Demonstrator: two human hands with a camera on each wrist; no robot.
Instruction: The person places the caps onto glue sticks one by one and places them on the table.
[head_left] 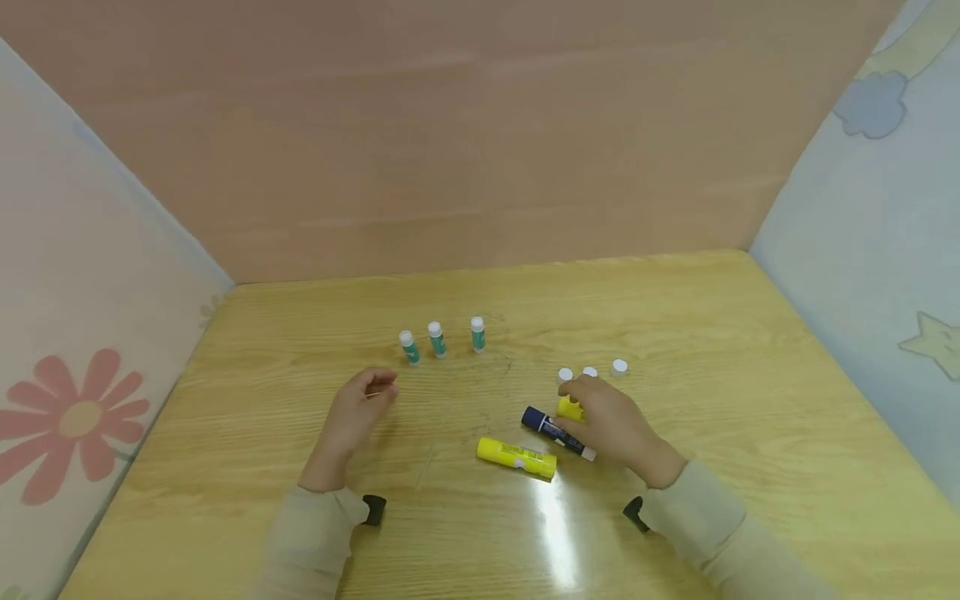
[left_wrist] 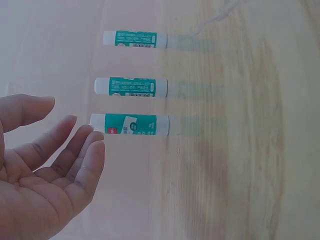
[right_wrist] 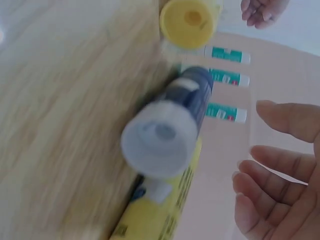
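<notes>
Three green-and-white glue sticks (head_left: 437, 340) stand upright in a row. My left hand (head_left: 356, 412) hovers in front of them with fingers loosely bent and holding nothing; in the left wrist view its fingertips overlap the end of the nearest green glue stick (left_wrist: 131, 124). My right hand (head_left: 613, 421) is over a yellow glue stick (head_left: 570, 408) that it partly hides. Beside that one lies a dark blue glue stick (head_left: 557, 433). In the right wrist view the right fingers (right_wrist: 277, 162) are relaxed and apart from the blue glue stick (right_wrist: 192, 95). Another yellow glue stick (head_left: 517, 458) lies nearer me.
Small white round pieces (head_left: 618, 367), like caps, sit in a row beyond my right hand, one partly hidden. The wooden table (head_left: 225, 433) meets a brownish back panel (head_left: 480, 150) and patterned side panels (head_left: 862, 250).
</notes>
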